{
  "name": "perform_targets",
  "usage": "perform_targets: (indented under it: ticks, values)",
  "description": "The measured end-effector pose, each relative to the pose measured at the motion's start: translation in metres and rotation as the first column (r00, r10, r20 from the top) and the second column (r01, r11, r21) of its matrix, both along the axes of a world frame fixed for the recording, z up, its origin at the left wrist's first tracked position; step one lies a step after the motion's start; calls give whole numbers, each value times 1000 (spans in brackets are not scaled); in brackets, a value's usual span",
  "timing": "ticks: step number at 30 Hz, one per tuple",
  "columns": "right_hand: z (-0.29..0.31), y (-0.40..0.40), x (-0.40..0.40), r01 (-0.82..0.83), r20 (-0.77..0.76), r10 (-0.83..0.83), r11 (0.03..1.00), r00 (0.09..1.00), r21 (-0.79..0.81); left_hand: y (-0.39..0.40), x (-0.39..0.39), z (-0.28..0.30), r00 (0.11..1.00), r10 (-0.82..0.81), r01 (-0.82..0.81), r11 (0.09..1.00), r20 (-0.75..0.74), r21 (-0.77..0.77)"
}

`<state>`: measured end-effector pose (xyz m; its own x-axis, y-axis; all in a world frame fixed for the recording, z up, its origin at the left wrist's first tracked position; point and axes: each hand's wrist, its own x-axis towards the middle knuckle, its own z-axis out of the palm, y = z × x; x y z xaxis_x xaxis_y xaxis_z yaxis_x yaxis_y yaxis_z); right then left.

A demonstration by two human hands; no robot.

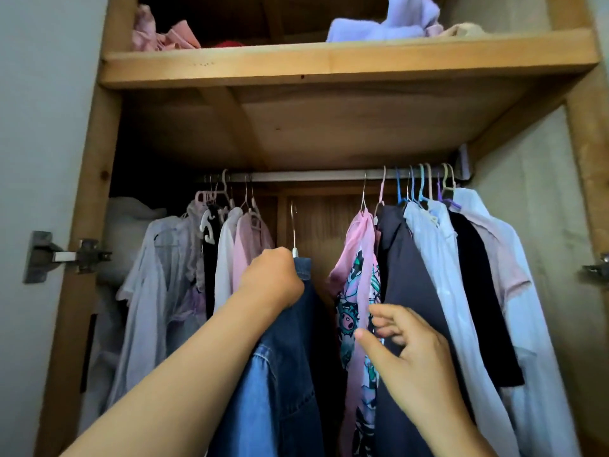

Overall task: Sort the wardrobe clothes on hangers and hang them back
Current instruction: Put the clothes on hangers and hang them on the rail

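Observation:
My left hand (273, 278) grips the neck of a hanger carrying a blue denim garment (283, 374). Its metal hook (293, 225) stands below the wardrobe rail (313, 176), apart from it, in the gap between two groups of clothes. My right hand (400, 341) hovers with loosely spread fingers against a pink printed garment (357, 291) and a dark navy shirt (412, 285); it holds nothing. Several pale, pink and black clothes (197, 258) hang on the left. White, black and light blue shirts (468, 275) hang on the right.
A wooden shelf (329, 64) above the rail holds crumpled pink clothes (161, 34) and lilac ones (385, 24). Door hinges (62, 255) sit on the left frame, and another hinge (598, 268) on the right. A white bundle (128, 219) lies at the far left inside.

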<state>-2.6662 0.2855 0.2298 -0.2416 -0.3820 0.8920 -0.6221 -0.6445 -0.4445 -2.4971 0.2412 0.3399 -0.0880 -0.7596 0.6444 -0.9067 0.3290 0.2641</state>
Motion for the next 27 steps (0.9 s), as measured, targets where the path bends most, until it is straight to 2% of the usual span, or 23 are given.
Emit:
perform_targets:
  ticks: [6, 15, 27]
  values:
    - [29, -23, -7, 21, -27, -23, 997, 999, -78, -35, -33, 44, 999, -36, 36, 994, 4, -101]
    - [94, -74, -31, 100, 2, -100, 987, 995, -127, -95, -83, 104, 992, -121, 115, 982, -38, -148]
    - [119, -106, -50, 167, -43, -180, 963, 983, -212, -160, -127, 140, 971, -226, 208, 959, -72, -193]
